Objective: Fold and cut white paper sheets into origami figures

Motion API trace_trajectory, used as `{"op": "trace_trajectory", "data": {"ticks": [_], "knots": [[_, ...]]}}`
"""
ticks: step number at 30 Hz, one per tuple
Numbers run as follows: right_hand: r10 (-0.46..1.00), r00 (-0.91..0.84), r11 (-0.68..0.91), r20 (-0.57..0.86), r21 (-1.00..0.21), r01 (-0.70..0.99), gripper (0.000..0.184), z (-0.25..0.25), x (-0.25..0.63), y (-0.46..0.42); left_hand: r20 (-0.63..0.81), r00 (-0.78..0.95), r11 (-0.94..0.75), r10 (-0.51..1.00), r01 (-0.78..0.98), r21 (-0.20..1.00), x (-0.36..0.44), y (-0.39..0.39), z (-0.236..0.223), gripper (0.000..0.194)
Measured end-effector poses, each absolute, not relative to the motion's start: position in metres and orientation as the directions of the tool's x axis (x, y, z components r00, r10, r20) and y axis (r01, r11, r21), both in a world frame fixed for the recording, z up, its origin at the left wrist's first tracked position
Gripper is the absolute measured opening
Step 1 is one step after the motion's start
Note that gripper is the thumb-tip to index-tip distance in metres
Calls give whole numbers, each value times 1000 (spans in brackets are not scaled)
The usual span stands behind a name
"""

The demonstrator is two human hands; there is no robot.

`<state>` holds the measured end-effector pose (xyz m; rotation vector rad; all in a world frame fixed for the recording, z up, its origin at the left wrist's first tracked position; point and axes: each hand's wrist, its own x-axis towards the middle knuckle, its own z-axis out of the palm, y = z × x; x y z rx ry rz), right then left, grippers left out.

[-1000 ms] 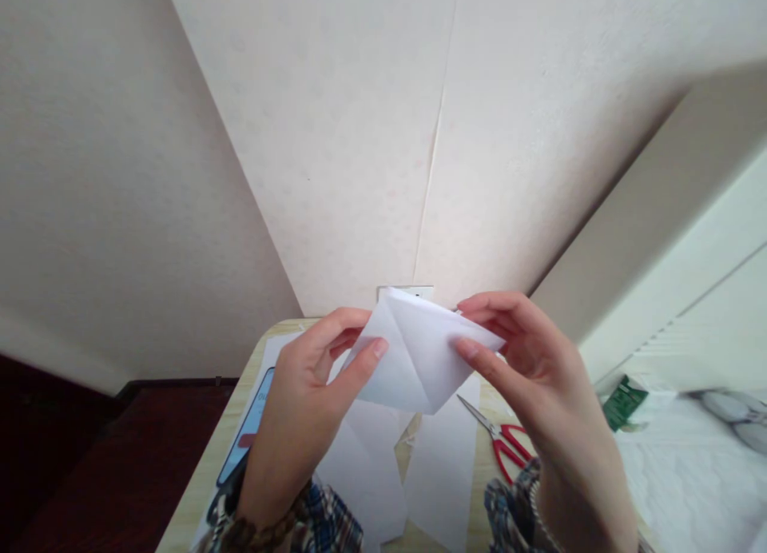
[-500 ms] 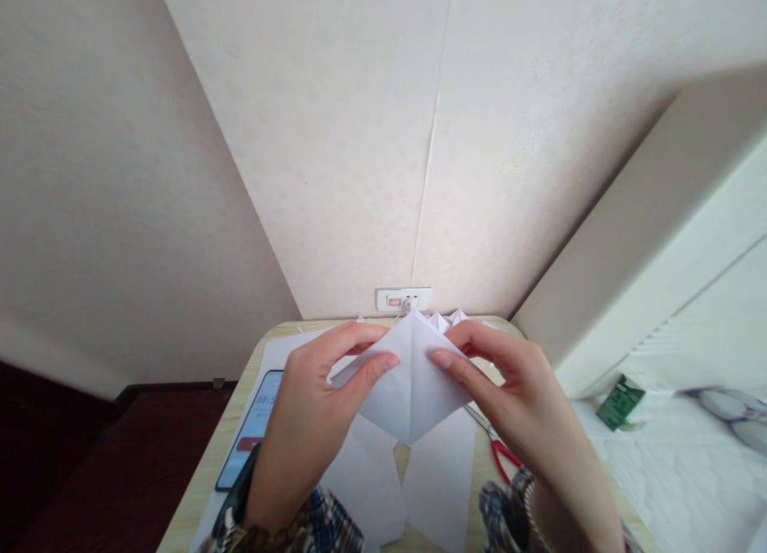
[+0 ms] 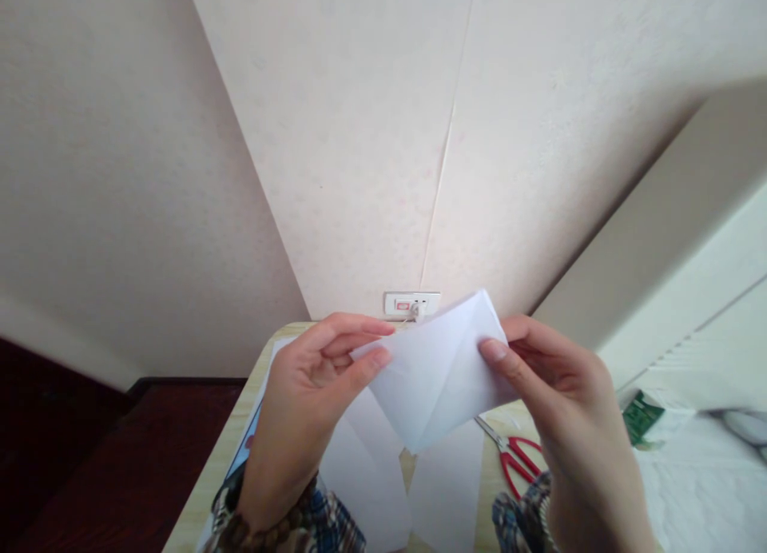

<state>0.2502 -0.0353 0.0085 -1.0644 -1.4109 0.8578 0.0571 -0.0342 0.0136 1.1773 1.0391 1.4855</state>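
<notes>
A folded sheet of white paper (image 3: 435, 377), roughly diamond-shaped with creases, is held up above the table. My left hand (image 3: 317, 401) pinches its left corner between thumb and fingers. On the right side, my right hand (image 3: 557, 401) grips the paper with the thumb in front and the fingers behind. Below it, white paper pieces (image 3: 447, 493) lie on the table. Red-handled scissors (image 3: 515, 457) rest beside my right wrist, their blades partly behind the held paper.
The pale wooden table (image 3: 204, 489) stands against the wall. A wall socket (image 3: 411, 304) with a plug in it is just beyond the paper. A phone (image 3: 248, 441) is mostly hidden by my left arm. A green packet (image 3: 642, 417) lies on a white quilted surface at right.
The folded paper has tilted, its top corner swinging right. My right hand has moved right with it. More of the scissors shows, less of the phone. The view has shifted slightly.
</notes>
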Motion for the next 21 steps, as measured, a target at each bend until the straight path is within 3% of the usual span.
{"op": "trace_trajectory", "data": {"ticks": [6, 12, 21], "knots": [[954, -105, 295, 280, -941, 169, 12, 10, 253, -31, 218, -184, -236, 958, -81, 968, 55, -33, 14, 11], [964, -93, 264, 250, -943, 204, 13, 9, 250, -31, 245, -157, -237, 957, 64, 969, 56, -34, 17, 12], [950, -28, 310, 311, -928, 209, 12, 9, 247, -30, 191, -168, -191, 967, 18, 981, 53, -36, 18, 18]]}}
